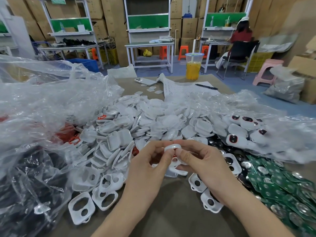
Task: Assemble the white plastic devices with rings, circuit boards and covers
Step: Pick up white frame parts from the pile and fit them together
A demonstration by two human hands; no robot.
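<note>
holding the white plastic device (173, 147) just above the table (171, 211), the left hand (148, 161) and the right hand (203, 161) have their fingers (183, 153) clamped on its opposite edges, probably to press the parts together, with the green circuit boards (273, 185) within reach at right.

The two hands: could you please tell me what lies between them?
In the head view, a white plastic device lies between the left hand and the right hand, pinched by both.
</note>
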